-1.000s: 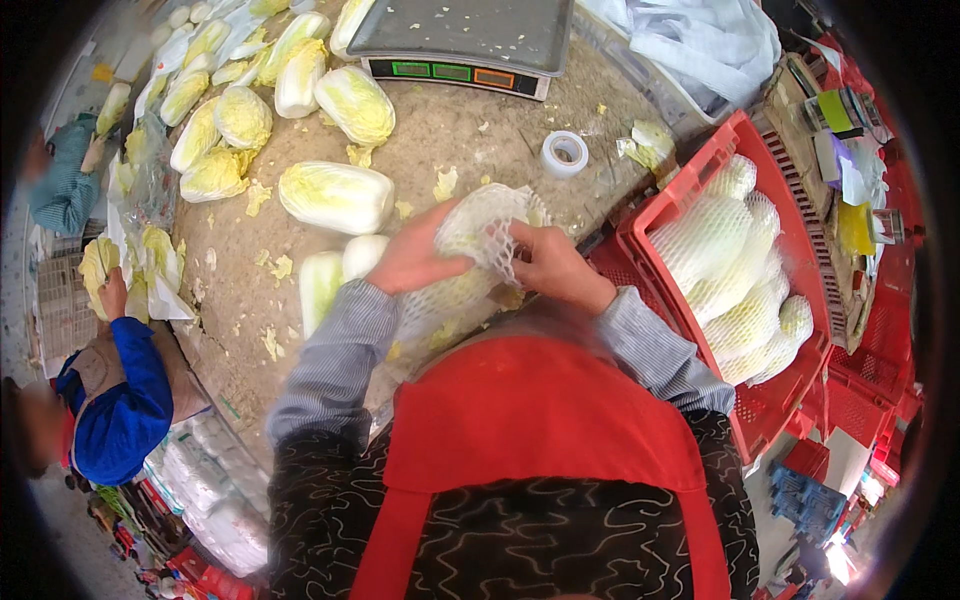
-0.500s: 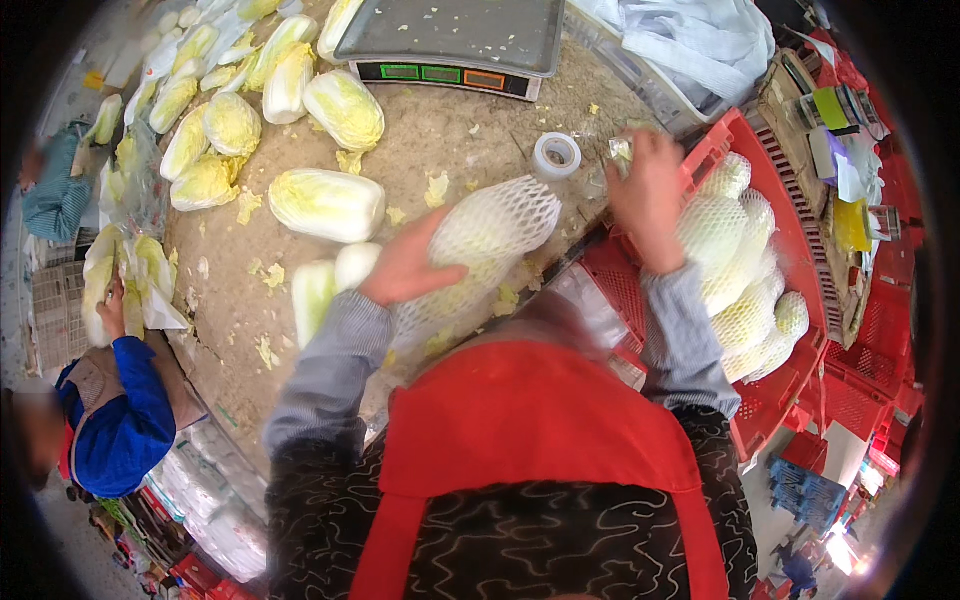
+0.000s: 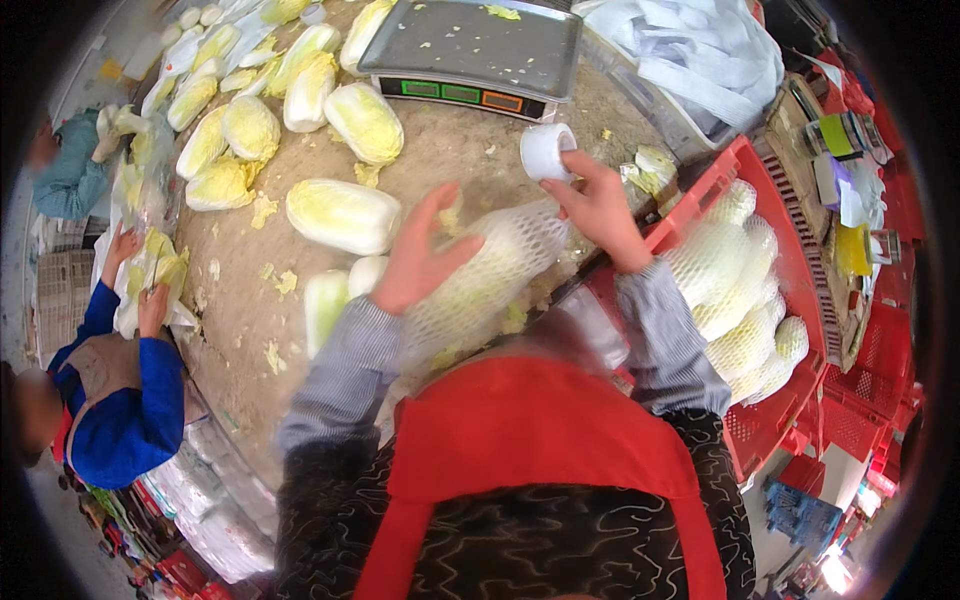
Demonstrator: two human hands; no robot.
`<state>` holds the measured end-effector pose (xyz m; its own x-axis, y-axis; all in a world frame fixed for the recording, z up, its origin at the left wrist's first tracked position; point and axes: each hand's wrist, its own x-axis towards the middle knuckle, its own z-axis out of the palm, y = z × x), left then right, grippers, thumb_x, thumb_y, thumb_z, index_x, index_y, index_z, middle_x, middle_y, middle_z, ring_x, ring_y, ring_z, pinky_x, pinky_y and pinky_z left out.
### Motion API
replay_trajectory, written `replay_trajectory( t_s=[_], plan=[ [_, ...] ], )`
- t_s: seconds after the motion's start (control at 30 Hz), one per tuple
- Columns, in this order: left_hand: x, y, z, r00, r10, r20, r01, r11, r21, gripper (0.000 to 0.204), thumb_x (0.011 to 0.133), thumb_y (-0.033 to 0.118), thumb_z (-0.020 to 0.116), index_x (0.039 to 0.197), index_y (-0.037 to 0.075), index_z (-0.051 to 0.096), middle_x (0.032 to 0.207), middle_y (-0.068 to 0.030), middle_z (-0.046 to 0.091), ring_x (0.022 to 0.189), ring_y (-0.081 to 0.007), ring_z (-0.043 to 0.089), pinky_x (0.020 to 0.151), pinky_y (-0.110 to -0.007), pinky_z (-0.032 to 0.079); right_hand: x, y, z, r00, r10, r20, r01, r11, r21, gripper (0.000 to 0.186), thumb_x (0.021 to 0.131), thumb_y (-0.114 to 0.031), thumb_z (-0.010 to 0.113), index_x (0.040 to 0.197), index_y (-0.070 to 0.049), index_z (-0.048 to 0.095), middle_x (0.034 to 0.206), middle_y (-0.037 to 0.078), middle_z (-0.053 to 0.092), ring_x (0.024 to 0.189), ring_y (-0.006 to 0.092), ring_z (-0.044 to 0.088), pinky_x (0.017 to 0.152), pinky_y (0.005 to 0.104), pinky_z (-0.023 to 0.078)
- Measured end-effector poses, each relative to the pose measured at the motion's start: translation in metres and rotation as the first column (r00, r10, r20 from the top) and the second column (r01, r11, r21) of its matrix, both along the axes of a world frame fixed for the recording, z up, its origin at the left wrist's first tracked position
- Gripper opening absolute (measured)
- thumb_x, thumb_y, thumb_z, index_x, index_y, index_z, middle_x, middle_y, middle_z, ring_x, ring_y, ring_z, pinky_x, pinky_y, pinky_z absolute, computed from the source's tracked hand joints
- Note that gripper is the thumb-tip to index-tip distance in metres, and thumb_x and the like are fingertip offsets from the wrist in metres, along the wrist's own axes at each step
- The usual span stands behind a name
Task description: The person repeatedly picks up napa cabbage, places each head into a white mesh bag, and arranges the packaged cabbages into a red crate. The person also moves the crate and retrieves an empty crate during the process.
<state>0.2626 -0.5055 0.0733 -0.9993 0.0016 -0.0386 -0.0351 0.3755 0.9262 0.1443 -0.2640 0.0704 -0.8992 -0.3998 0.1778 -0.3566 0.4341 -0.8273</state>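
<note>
My right hand (image 3: 595, 205) grips a white tape roll (image 3: 543, 150) raised over the table (image 3: 240, 340). My left hand (image 3: 418, 250) has thumb and fingers spread beside a cabbage in a white foam mesh sleeve (image 3: 495, 270), which lies along the table's near edge. An unwrapped pale yellow and white cabbage (image 3: 340, 215) lies beyond my left hand, with more cabbages and torn leaves around it.
A grey scale (image 3: 470, 40) stands at the back. A bin of white strips (image 3: 670, 60) is behind right. A red crate (image 3: 750, 420) of sleeved cabbages (image 3: 730, 270) is at my right. At left, a co-worker in blue (image 3: 130, 410) handles leaves, another person (image 3: 70, 170) farther back.
My right hand has moved off the mesh sleeve and picked up the tape roll. My left hand has loosened from the sleeved cabbage. The blue-sleeved co-worker now has both hands raised among leaves.
</note>
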Motion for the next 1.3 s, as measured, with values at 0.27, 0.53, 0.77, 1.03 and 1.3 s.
replay_trajectory(
  t_s=[0.27,0.53,0.77,1.03,1.3],
  plan=[
    [-0.037,0.032,0.045,0.981,-0.192,0.040,0.119,0.745,0.656,0.047,0.096,0.027,0.062,0.135,0.002,0.055,0.128,-0.0098,0.062,0.115,-0.0192,0.059,0.100,-0.034,0.045,0.042,0.015,0.061,0.801,0.473,0.367,-0.382,0.876,-0.295,0.024,0.086,0.004,0.068,0.110,0.002,0.067,0.091,0.003,0.062,0.062,0.0070,0.059,0.053,0.0215,0.047],
    [-0.033,0.025,0.053,1.000,-0.004,-0.027,0.017,0.858,0.514,0.046,0.092,0.017,0.066,0.133,-0.002,0.055,0.129,-0.0142,0.061,0.115,-0.0189,0.058,0.100,-0.031,0.045,0.059,0.026,0.041,0.584,0.519,0.625,-0.223,0.842,-0.491,0.026,0.090,-0.013,0.069,0.111,0.002,0.067,0.090,0.004,0.068,0.075,0.0100,0.065,0.063,0.0240,0.053],
    [0.011,0.000,0.006,0.933,-0.335,0.133,0.359,0.897,-0.258,0.092,0.070,0.027,0.086,0.145,0.000,0.039,0.136,-0.0196,0.053,0.127,-0.0308,0.052,0.105,-0.038,0.042,0.061,0.068,0.044,0.743,0.355,0.567,0.196,0.695,-0.692,0.049,0.093,-0.030,0.068,0.125,0.005,0.054,0.110,0.016,0.067,0.094,0.0257,0.070,0.076,0.0329,0.061],
    [0.001,-0.016,-0.011,0.855,-0.244,0.458,0.087,0.938,0.336,0.088,0.065,0.022,0.087,0.140,-0.001,0.046,0.130,-0.0139,0.060,0.120,-0.0263,0.057,0.104,-0.039,0.043,0.056,0.088,0.037,0.842,0.134,0.523,0.196,0.826,-0.529,0.034,0.098,-0.020,0.060,0.125,0.001,0.060,0.111,0.008,0.069,0.101,0.0152,0.063,0.093,0.0301,0.047],
    [0.036,0.034,0.032,0.820,-0.570,0.050,0.348,0.566,0.748,0.115,0.058,0.029,0.090,0.152,0.001,0.032,0.141,-0.0146,0.052,0.130,-0.0260,0.049,0.111,-0.038,0.035,0.068,0.093,0.028,0.915,0.169,0.366,-0.056,0.953,-0.299,0.037,0.094,-0.014,0.065,0.127,0.002,0.057,0.120,0.011,0.060,0.110,0.0176,0.056,0.093,0.0321,0.046]
  ],
)
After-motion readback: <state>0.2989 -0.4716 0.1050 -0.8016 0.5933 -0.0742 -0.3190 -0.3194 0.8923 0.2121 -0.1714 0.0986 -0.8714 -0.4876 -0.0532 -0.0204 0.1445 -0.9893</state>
